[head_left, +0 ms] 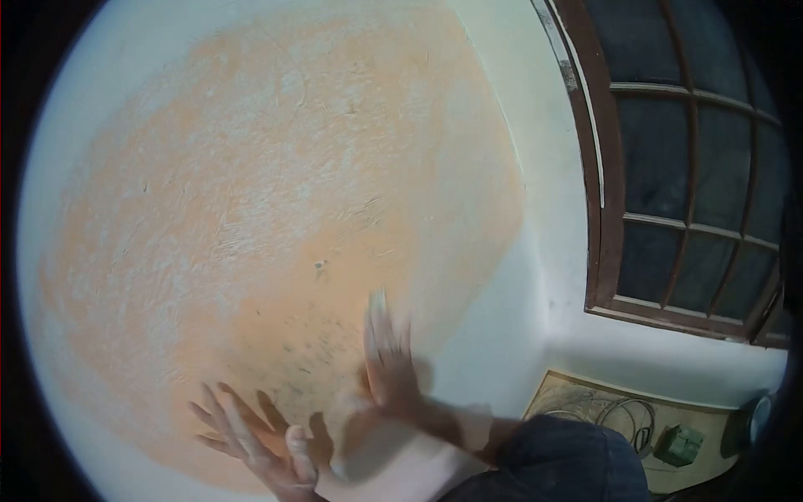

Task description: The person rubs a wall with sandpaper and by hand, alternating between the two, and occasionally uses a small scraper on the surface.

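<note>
Before me is a wall with a large rough patch (251, 192) of orange and whitish colour, with dark specks in its lower part. At the lower left, my left hand (259, 443) is raised in front of the patch, fingers spread and nothing in them. To its right, my right hand (389, 356) points upward at the patch, fingers stretched out and partly blurred by motion. Nothing shows in it. Whether either palm touches the wall I cannot tell. Shadows of the hands fall on the wall beside them.
A brown-framed window (615, 192) with dark panes is at the upper right. Below it, a ledge or floor area (560, 389) bears a coiled cable (644, 427) and a green box (679, 445). A dark bucket (736, 433) stands at the far right.
</note>
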`<move>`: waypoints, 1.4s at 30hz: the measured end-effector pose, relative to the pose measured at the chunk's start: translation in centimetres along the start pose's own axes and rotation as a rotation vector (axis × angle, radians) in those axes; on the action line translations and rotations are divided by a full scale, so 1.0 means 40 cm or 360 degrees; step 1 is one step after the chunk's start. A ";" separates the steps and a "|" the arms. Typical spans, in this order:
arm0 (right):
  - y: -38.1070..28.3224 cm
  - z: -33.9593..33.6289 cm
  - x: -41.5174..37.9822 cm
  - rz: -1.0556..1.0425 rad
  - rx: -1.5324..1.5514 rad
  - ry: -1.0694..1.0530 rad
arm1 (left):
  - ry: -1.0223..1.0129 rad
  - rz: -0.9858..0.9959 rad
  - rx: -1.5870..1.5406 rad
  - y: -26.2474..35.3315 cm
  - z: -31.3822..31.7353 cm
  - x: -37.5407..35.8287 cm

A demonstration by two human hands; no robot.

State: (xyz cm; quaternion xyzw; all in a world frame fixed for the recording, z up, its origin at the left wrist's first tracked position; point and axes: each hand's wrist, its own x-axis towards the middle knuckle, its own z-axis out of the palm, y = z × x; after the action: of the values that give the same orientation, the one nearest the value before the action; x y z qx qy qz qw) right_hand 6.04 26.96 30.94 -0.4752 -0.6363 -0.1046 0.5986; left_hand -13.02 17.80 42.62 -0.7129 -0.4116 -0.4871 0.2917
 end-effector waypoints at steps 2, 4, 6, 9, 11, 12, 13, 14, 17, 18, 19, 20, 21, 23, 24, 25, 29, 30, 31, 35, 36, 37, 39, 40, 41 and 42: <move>0.000 0.007 -0.048 0.0001 0.0144 -0.0106 | -0.0033 0.0131 0.0119 -0.025 0.020 -0.026; 0.046 -0.031 0.067 -0.0002 -0.0103 -0.0034 | -0.0080 0.0213 0.0249 -0.041 0.017 -0.047; 0.102 -0.097 0.180 -0.0026 0.0020 0.0251 | -0.0073 0.0206 0.0293 -0.058 -0.041 -0.054; 0.221 -0.134 0.323 0.0197 -0.0011 0.0513 | 0.0058 0.0288 0.0077 -0.065 -0.050 -0.066; 0.200 -0.102 0.240 0.0259 -0.0020 0.0550 | 0.0057 0.0226 0.0091 -0.054 -0.032 -0.083; 0.173 -0.085 0.166 0.0267 -0.0063 0.0478 | 0.0114 0.0273 -0.0005 -0.037 -0.012 -0.082; 0.139 -0.045 0.083 0.0261 -0.0079 0.0390 | 0.0125 0.0286 -0.0061 -0.045 0.017 -0.086; 0.138 0.014 -0.036 0.0296 -0.0104 0.0197 | 0.0191 0.0455 -0.0142 -0.061 0.039 -0.098; 0.188 0.025 -0.168 0.0324 -0.0165 -0.0120 | 0.0212 0.0448 -0.0116 -0.095 0.068 -0.163; 0.200 0.012 -0.138 0.0373 -0.0309 -0.0117 | 0.0217 0.0430 -0.0171 -0.076 0.070 -0.146; 0.195 -0.036 -0.053 0.0493 -0.0185 0.0000 | 0.0208 0.0425 -0.0276 -0.062 0.061 -0.139; 0.216 -0.114 0.042 0.0654 -0.0104 0.0144 | 0.0154 0.0408 -0.0235 -0.053 0.050 -0.138; 0.275 -0.171 0.117 0.0742 0.0179 0.0226 | 0.0112 0.0438 -0.0299 -0.044 0.038 -0.145; 0.375 -0.228 0.202 0.0869 0.0513 0.0414 | 0.0032 0.0504 -0.0353 -0.029 0.055 -0.123; 0.423 -0.235 0.228 0.0927 0.0610 0.0462 | 0.0026 0.0576 -0.0380 -0.017 0.076 -0.114; 0.441 -0.219 0.217 0.0880 0.0437 0.0506 | 0.0017 0.0601 -0.0465 0.004 0.097 -0.111; 0.327 -0.063 -0.072 0.0613 0.0067 0.0368 | 0.0119 0.0633 -0.0362 0.022 0.132 -0.103; 0.294 -0.056 -0.131 0.0565 0.0081 0.0294 | 0.0123 0.0672 -0.0400 0.025 0.140 -0.105; 0.301 -0.052 -0.124 0.0529 0.0121 0.0239 | 0.0115 0.0714 -0.0437 0.010 0.141 -0.106; 0.508 -0.132 0.089 0.0700 0.0091 0.0417 | 0.0111 0.0699 -0.0391 0.029 0.143 -0.092; 0.549 -0.200 0.194 0.0790 0.0106 0.0461 | 0.0084 0.0678 -0.0406 0.036 0.128 -0.092; 0.587 -0.274 0.283 0.0855 0.0122 0.0509 | 0.0079 0.0653 -0.0419 0.048 0.132 -0.085; 0.713 -0.348 0.339 0.0792 0.0029 0.0534 | 0.0163 0.0735 -0.0499 0.102 0.158 -0.061; 0.754 -0.350 0.362 0.0759 -0.0003 0.0502 | 0.0188 0.0658 -0.0569 0.148 0.157 -0.062; 0.761 -0.334 0.342 0.0686 0.0007 0.0532 | 0.0221 0.0571 -0.0623 0.179 0.162 -0.065; 0.762 -0.301 0.283 0.0603 0.0030 0.0557 | 0.0263 0.0537 -0.0565 0.190 0.182 -0.076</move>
State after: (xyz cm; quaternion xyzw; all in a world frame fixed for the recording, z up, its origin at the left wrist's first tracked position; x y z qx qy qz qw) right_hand 38.19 39.98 30.56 -0.5551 -0.4236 -0.0653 0.7128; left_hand -3.65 19.12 37.08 -0.7694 -0.1697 -0.5527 0.2716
